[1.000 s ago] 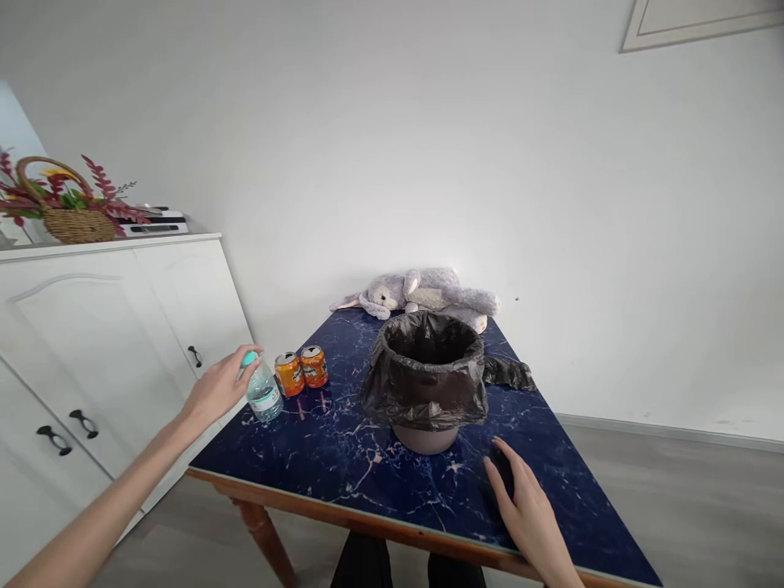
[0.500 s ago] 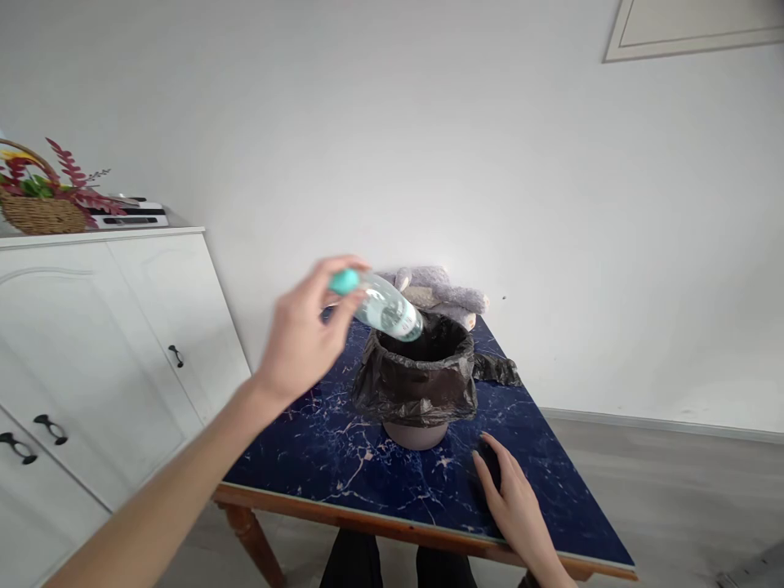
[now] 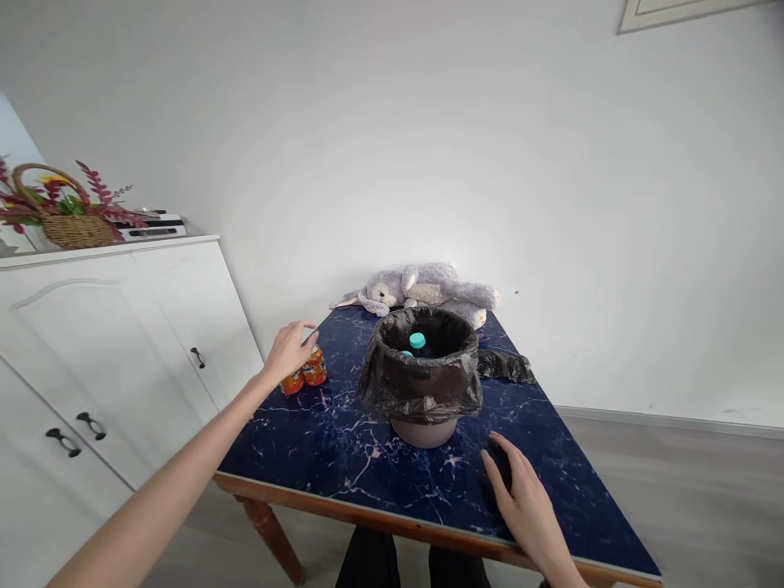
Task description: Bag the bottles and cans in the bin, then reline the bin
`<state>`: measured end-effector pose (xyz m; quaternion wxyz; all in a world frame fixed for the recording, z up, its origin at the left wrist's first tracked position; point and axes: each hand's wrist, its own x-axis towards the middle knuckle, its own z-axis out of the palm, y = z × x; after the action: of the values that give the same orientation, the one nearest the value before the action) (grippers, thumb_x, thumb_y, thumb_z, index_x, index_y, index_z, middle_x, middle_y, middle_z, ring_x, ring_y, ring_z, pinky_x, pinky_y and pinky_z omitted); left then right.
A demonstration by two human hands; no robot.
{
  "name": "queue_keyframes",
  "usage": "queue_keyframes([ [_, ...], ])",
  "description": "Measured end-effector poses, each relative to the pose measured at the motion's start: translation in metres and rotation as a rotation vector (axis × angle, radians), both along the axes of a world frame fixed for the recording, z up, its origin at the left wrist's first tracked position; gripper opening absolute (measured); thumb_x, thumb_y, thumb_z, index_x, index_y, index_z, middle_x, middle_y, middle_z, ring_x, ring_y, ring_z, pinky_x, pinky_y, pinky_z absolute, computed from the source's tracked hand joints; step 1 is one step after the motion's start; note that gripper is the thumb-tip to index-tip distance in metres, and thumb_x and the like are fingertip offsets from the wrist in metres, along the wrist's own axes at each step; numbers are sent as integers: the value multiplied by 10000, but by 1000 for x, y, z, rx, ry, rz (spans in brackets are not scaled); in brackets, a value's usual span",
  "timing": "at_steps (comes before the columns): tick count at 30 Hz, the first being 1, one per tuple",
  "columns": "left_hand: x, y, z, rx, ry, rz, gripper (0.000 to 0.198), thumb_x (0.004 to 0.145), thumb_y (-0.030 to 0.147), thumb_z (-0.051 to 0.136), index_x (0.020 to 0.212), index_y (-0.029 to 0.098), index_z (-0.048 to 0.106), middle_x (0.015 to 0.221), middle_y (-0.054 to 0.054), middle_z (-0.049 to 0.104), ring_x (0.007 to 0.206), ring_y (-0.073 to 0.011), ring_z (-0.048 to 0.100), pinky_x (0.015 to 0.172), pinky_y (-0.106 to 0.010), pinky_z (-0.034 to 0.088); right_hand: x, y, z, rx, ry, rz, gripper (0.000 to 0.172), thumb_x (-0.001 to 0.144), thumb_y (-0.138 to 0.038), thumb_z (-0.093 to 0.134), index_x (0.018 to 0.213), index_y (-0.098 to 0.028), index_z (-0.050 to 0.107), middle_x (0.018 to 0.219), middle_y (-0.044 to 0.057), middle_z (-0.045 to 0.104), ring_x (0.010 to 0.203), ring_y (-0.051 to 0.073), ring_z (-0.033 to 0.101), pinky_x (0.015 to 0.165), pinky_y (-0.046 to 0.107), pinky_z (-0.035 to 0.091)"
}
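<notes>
A small bin point(image 3: 422, 429) lined with a black bag point(image 3: 421, 384) stands mid-table. Inside it a bottle's teal cap point(image 3: 417, 340) shows. Two orange cans point(image 3: 314, 370) stand side by side left of the bin. My left hand point(image 3: 287, 349) reaches over the cans, its fingers curled about the top of the nearer one; whether it grips is unclear. My right hand point(image 3: 525, 506) lies flat on the dark blue marbled table point(image 3: 367, 457) near the front edge, fingers stretched out, holding nothing.
A grey plush toy point(image 3: 422, 290) lies at the table's far end against the wall. A white cabinet point(image 3: 110, 343) stands to the left, with a flower basket point(image 3: 67, 216) on top. My dark-trousered legs show under the table's front edge.
My left hand carried the bottle from the table's left side over the bin, let it drop inside, then went back to the orange cans. The right hand stayed flat on the table.
</notes>
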<state>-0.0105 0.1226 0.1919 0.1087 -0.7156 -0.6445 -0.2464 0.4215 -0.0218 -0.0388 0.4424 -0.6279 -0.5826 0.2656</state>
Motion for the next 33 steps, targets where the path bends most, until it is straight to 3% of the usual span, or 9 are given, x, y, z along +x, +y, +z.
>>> queue_keyframes([
  [3,-22,20,-28,-63,70,52,568,961,580,534,1287,133,663,1302,-236,725,1325,-452,593,1149,-600,411,0,1,-2,-17,-7,9,675,1007,-731,410,1500,-287,532,1560,94,574,1445,368,534,1138,526,496],
  [8,-19,37,-61,-87,128,72,584,959,597,544,1313,147,660,1271,-243,737,1444,-519,466,1210,-744,178,-1,4,-3,-34,-24,11,688,1006,-739,389,1504,-283,522,1565,96,564,1451,366,528,1144,533,491],
  [12,-5,32,-67,-63,126,-6,458,1000,510,541,1253,153,678,1196,-230,741,1263,-446,634,1142,-615,393,-1,5,-4,-8,-30,5,681,1010,-728,395,1494,-269,535,1553,103,575,1440,361,541,1139,515,498],
  [15,6,22,-47,23,83,-34,441,1027,482,535,1308,157,635,1218,-215,706,1102,-392,704,978,-517,539,-1,5,-4,10,-32,-5,660,1010,-717,414,1479,-274,553,1535,97,594,1421,358,561,1127,501,510],
  [20,47,3,33,348,-77,-31,546,1120,493,365,1569,186,328,1506,-222,505,1385,-341,557,1083,-485,523,-2,5,-5,4,-27,-3,646,1009,-708,427,1482,-287,554,1533,91,595,1419,359,564,1116,505,517],
  [23,92,-13,65,455,-295,-360,492,1089,481,508,1515,247,427,1492,-157,559,1347,-307,594,1060,-463,563,-2,5,-5,-2,-22,-4,658,1011,-712,420,1486,-276,553,1536,101,591,1424,364,558,1113,510,520],
  [27,147,-31,60,122,-257,-614,495,1076,499,535,1524,297,470,1541,-133,575,1375,-323,593,1068,-506,574,-2,5,-6,12,-24,-8,657,1011,-714,425,1474,-270,567,1516,107,609,1403,367,578,1092,505,537],
  [30,155,-34,49,27,-64,-549,577,1072,590,484,1573,304,462,1652,-126,483,1547,-383,403,1233,-650,375,-1,6,-6,38,-36,-5,637,1019,-702,428,1461,-267,574,1493,111,626,1388,358,590,1085,497,542],
  [33,124,-25,47,101,7,-388,582,1110,581,327,1555,250,501,1635,-134,503,1542,-346,409,1269,-618,317,-1,6,-7,69,-42,-9,610,1027,-683,432,1451,-269,574,1480,111,631,1383,351,593,1094,496,537],
])
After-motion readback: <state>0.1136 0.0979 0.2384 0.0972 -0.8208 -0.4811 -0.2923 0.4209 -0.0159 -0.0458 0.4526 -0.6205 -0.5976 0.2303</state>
